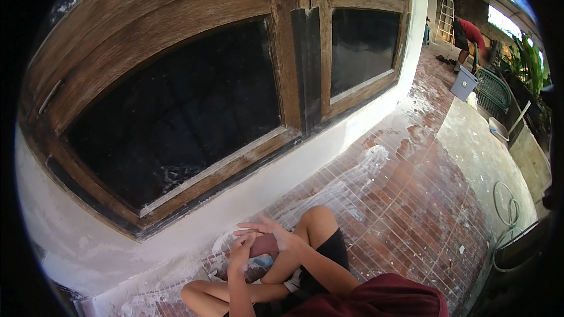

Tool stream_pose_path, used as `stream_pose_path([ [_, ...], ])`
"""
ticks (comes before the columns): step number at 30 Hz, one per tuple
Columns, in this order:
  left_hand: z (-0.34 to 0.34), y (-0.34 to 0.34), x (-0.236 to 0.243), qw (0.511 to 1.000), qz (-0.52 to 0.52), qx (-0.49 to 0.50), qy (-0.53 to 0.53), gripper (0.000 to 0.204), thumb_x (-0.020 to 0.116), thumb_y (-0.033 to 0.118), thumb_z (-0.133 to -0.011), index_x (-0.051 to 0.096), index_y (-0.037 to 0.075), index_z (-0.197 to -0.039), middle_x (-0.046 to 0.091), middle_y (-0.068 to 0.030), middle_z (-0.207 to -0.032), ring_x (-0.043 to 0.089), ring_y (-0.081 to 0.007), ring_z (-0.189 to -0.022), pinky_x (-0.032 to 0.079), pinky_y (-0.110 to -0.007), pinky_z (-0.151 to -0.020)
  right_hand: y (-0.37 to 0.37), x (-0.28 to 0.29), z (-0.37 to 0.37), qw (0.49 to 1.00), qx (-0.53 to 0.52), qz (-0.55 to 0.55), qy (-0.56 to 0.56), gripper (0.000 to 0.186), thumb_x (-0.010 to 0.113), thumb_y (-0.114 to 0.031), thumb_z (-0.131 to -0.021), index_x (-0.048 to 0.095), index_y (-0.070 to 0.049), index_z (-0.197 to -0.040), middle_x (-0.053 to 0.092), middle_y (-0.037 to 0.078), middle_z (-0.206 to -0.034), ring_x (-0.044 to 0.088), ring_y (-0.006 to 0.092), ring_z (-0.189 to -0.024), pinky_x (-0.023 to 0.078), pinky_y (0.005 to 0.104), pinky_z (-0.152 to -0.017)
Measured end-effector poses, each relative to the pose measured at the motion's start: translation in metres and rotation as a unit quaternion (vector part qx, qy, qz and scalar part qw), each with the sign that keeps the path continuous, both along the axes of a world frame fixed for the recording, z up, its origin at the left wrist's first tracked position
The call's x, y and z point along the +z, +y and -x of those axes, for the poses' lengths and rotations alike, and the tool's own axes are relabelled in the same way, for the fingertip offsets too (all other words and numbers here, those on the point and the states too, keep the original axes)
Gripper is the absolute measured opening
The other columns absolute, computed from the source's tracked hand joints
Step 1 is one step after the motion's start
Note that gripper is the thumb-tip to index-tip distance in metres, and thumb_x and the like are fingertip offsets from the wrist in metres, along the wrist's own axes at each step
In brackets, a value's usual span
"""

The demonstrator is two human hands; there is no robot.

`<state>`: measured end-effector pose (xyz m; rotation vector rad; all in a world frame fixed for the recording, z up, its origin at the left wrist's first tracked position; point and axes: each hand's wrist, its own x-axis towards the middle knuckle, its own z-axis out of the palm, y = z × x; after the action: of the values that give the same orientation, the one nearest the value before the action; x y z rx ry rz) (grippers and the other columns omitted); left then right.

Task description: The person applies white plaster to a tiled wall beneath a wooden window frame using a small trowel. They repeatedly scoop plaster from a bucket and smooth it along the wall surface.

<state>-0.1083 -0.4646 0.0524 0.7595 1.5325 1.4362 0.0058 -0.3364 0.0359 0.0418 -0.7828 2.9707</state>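
Observation:
A reddish-brown sheet [264, 245], which looks like sandpaper, is between my hands, low over my bent legs. My left hand [239, 251] has its fingers closed at the sheet's left edge. My right hand [275, 233] reaches across the top of it with fingers stretched out and apart, close to the left fingertips. Just below the sheet shows a light blue and white thing [262, 261], too small and partly covered to name. In front of me is a weathered wooden window frame [285, 82] with dark glass panes [188, 105].
A white-dusted wall [200, 223] runs under the window. White powder [373, 161] streaks the red tiled floor [411, 199]. Right lies a coiled hose [510, 205]. Farther off, a person in red [470, 30] bends near a grey bin [464, 83], a green mesh thing [492, 91] and a ladder [446, 14].

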Motion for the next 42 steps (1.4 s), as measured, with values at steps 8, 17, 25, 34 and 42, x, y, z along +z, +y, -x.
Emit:
stream_pose_path([
  [8, 0.005, 0.011, 0.019, 0.994, 0.006, 0.048, 0.098, 0.020, 0.069, 0.018, -0.091, 0.070, -0.002, -0.091, 0.069, -0.0036, -0.082, 0.060, -0.0100, -0.072, 0.048, -0.024, -0.068, -0.024, 0.011, -0.011, 0.993, -0.088, -0.072, 0.043, 0.064, 0.055, -0.031, -0.099, 0.028, -0.007, -0.153, 0.045, 0.006, -0.146, 0.046, 0.0184, -0.132, 0.042, 0.0337, -0.106],
  [17, -0.012, 0.034, 0.031, 0.954, -0.083, 0.217, 0.191, 0.022, 0.073, 0.018, -0.087, 0.064, 0.000, -0.094, 0.068, -0.0102, -0.094, 0.061, -0.0157, -0.080, 0.049, -0.031, -0.075, -0.026, 0.021, -0.004, 0.984, -0.144, -0.057, 0.092, 0.065, 0.055, -0.030, -0.099, 0.026, -0.009, -0.153, 0.038, 0.009, -0.150, 0.040, 0.0197, -0.137, 0.035, 0.0349, -0.111],
  [25, -0.027, 0.053, 0.017, 0.928, -0.116, 0.189, 0.300, 0.057, 0.040, 0.038, -0.104, 0.032, 0.000, -0.147, 0.020, -0.0186, -0.158, 0.018, -0.0318, -0.146, 0.017, -0.040, -0.118, -0.042, 0.022, 0.031, 0.928, -0.329, -0.124, -0.120, 0.057, 0.041, -0.041, -0.104, 0.035, -0.007, -0.150, 0.041, 0.009, -0.151, 0.038, 0.0210, -0.138, 0.028, 0.0317, -0.114],
  [34, -0.071, 0.040, 0.010, 0.982, -0.160, 0.045, -0.090, 0.069, 0.026, 0.048, -0.106, 0.007, 0.005, -0.156, 0.009, -0.0114, -0.163, 0.008, -0.0246, -0.150, 0.007, -0.036, -0.120, 0.001, 0.006, 0.044, 0.864, -0.450, -0.166, -0.153, 0.052, 0.045, -0.030, -0.104, 0.040, -0.001, -0.146, 0.044, 0.012, -0.149, 0.037, 0.0213, -0.139, 0.025, 0.0301, -0.115],
  [42, -0.024, 0.074, -0.035, 0.955, -0.116, 0.268, 0.057, 0.064, 0.028, 0.042, -0.106, 0.014, 0.003, -0.155, 0.011, -0.0128, -0.162, 0.010, -0.0246, -0.150, 0.008, -0.034, -0.120, -0.045, 0.004, 0.023, 0.948, -0.267, -0.127, -0.116, 0.053, 0.039, -0.032, -0.106, 0.032, -0.006, -0.151, 0.034, 0.006, -0.155, 0.026, 0.0175, -0.144, 0.021, 0.0302, -0.117],
])
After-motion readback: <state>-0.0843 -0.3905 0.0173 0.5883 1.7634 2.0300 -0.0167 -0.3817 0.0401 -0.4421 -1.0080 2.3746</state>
